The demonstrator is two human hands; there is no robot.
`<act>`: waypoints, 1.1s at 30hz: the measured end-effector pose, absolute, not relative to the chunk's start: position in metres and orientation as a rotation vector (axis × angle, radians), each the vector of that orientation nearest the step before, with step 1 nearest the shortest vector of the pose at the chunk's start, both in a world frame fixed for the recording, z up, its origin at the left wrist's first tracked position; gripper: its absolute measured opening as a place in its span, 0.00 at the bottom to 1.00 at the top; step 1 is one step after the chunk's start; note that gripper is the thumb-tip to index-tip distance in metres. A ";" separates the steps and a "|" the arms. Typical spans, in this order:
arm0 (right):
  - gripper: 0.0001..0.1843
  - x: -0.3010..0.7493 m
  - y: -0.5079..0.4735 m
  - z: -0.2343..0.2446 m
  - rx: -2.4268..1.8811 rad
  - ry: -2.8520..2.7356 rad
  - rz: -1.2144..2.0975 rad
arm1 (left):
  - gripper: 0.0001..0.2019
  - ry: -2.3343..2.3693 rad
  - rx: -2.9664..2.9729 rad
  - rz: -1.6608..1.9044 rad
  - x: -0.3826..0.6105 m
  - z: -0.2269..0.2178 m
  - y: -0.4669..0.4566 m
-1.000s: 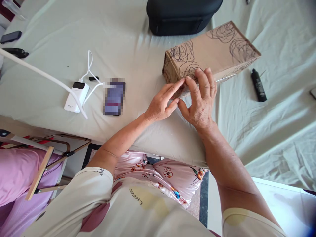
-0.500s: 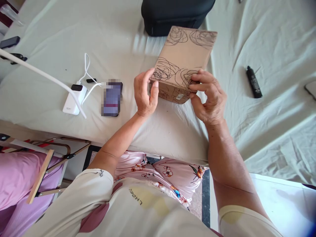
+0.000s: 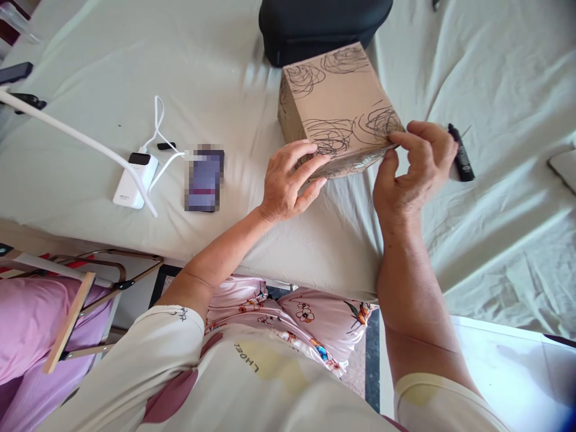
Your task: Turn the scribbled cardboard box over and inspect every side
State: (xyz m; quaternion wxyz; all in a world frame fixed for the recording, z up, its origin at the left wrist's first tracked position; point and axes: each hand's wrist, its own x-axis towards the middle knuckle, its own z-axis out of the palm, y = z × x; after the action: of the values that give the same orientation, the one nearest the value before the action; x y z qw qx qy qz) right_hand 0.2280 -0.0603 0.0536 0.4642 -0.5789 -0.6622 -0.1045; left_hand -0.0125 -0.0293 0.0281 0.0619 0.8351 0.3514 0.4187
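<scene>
A brown cardboard box (image 3: 337,102) covered with black scribbles stands on the pale sheet (image 3: 216,66), one corner turned toward me. My left hand (image 3: 288,189) grips its near left lower edge, fingers on the side and thumb underneath. My right hand (image 3: 416,165) pinches the box's near right corner between thumb and fingers.
A black marker (image 3: 459,153) lies just right of my right hand. A phone (image 3: 204,178), a white power bank (image 3: 134,185) with a white cable and a white rod (image 3: 76,139) lie to the left. A black case (image 3: 321,24) sits behind the box. A wooden frame (image 3: 85,282) stands low left.
The box has been turned and set further right, its corner now facing me. My right hand moved right to the corner; my left hand shifted to the near edge.
</scene>
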 end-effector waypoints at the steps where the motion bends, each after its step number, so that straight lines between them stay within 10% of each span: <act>1: 0.15 0.226 -0.061 0.053 -1.438 -1.664 -0.263 | 0.30 1.035 2.537 1.283 -0.011 0.028 -0.029; 10: 0.48 0.206 -0.056 0.028 -1.410 -1.819 -0.262 | 0.28 0.863 2.618 1.293 -0.003 0.023 -0.031; 33: 0.26 0.235 -0.055 0.054 -0.985 -1.842 0.258 | 0.23 1.257 2.337 1.653 -0.023 0.016 -0.012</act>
State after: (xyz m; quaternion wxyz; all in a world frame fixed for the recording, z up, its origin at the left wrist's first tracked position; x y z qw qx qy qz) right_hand 0.2345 -0.0552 0.0537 0.4957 -0.4065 -0.7601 0.1064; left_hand -0.0235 -0.0120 0.0161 0.0077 0.7476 0.4020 0.5286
